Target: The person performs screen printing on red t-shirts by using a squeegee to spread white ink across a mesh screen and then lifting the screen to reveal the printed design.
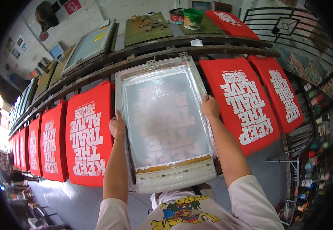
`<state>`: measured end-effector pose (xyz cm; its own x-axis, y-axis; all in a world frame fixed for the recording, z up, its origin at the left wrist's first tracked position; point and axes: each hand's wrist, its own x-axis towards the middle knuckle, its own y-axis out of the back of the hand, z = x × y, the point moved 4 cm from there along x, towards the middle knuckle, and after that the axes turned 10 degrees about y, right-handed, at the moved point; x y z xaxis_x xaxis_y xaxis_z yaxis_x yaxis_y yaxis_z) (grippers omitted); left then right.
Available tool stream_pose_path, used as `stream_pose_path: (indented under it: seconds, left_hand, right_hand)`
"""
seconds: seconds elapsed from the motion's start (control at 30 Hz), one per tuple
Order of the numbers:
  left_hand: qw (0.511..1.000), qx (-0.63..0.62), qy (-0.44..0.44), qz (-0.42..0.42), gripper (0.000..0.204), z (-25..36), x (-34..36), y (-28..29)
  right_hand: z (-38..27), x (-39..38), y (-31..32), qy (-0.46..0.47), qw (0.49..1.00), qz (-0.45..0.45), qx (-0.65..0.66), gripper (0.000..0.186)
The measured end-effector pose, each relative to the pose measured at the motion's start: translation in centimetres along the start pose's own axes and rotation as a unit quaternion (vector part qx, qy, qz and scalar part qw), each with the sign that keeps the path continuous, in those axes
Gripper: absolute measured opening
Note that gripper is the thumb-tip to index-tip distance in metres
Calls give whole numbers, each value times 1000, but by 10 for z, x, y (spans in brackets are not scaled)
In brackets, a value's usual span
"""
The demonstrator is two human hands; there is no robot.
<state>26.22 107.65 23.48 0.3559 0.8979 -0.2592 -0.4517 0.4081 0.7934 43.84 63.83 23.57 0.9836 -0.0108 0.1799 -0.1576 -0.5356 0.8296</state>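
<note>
A screen printing frame [160, 115] lies in front of me, with pale mesh, white ink smears and a faint lettered pattern. My left hand [116, 125] is closed on its left edge. Opposite, a little farther up, my right hand [210, 107] grips the right edge. Some fingers are hidden by the frame. A broad whitish bar with several screws [176, 178] runs across the near end. Metal clamps [151, 64] sit at the far end. Printed red shirts flank the frame: one on the left [87, 134], one on the right [239, 99].
More red printed shirts [52, 140] line up leftward along a dark rail [143, 57]. Behind it stand a green bucket [193, 19], another screen [91, 44] and green boards [147, 28]. Bottles [312, 165] crowd a rack at the right. Below is a tiled floor [264, 172].
</note>
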Motion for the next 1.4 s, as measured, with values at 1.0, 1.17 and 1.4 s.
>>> stream_pose_path:
  seconds: [1.0,1.17,1.4]
  left_hand:
    - [997,5,75,4,76,-11,9,-2]
    - [998,-20,54,8,78,-8,3,0]
    - [996,-39,79,7,76,-12,-2,3]
  right_hand:
    - [19,9,-25,33,999,3,33,54]
    - [20,10,-21,90,995,-9,-35,53]
    - [20,12,-21,50,998,-36,2,53]
